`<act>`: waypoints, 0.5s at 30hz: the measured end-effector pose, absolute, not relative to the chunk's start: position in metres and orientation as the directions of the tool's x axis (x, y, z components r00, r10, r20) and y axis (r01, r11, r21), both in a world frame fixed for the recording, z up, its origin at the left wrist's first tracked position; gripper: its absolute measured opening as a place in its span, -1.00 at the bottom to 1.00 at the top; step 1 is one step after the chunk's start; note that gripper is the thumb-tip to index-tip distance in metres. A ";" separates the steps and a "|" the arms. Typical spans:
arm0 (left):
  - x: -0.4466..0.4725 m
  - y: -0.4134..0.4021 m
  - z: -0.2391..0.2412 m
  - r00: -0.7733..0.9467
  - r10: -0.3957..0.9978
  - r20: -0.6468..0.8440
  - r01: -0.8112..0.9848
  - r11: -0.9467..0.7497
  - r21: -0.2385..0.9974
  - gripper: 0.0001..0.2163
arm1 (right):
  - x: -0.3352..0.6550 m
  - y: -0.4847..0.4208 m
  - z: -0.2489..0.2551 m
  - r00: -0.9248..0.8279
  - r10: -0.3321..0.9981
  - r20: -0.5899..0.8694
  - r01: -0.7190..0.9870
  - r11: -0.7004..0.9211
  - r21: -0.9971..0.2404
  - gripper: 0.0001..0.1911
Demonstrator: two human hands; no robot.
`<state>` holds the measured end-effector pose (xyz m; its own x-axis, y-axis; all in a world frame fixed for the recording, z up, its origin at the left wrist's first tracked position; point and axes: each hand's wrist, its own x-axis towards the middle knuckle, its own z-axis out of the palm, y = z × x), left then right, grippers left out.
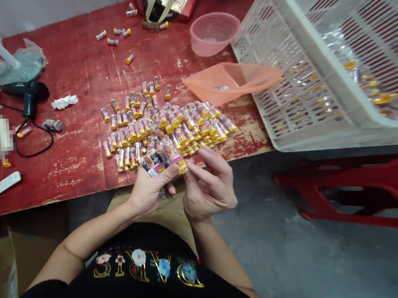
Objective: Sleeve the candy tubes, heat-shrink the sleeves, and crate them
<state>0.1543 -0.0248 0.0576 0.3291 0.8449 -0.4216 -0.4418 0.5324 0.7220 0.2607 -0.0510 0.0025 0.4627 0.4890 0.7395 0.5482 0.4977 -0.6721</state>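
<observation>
Red, worn table [74, 147], head view: yellow-capped tubes [131, 134] massed toward near edge, white crate [320, 54] at right end. Printed packets [157, 164] at the table's near edge, pinched in left hand [146, 191], thumb on top; right hand [208, 189] with thumb and forefinger pressed together on one packet's yellow end, other fingers loosely curled.

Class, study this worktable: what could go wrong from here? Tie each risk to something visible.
1. The yellow-capped tubes crowd near the front edge of the red table; a bump might send some off.
2. The left hand pinches printed packs with its thumb, so they could slip.
3. The hair dryer has its cord in a loose loop, which might snag.
</observation>
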 end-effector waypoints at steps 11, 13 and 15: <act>0.143 0.003 0.052 0.336 0.807 -0.486 -0.556 0.586 0.590 -0.55 | 0.285 -0.001 0.017 0.407 0.566 0.717 0.551 0.474 -0.687 -0.75; 0.134 0.015 0.048 0.315 0.774 -0.549 -0.588 0.613 0.527 -0.66 | 0.308 0.055 0.021 0.323 0.609 0.725 0.626 0.437 -0.646 -0.87; 0.122 0.026 0.043 0.261 0.756 -0.600 -0.624 0.607 0.492 -0.73 | 0.332 0.126 0.023 0.212 0.707 0.675 0.736 0.338 -0.586 -0.85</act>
<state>0.1218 0.0259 0.0434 0.2611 0.7558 -0.6004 -0.6245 0.6066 0.4920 0.3319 0.1263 0.0228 0.2118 0.7069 0.6749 0.7365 0.3385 -0.5857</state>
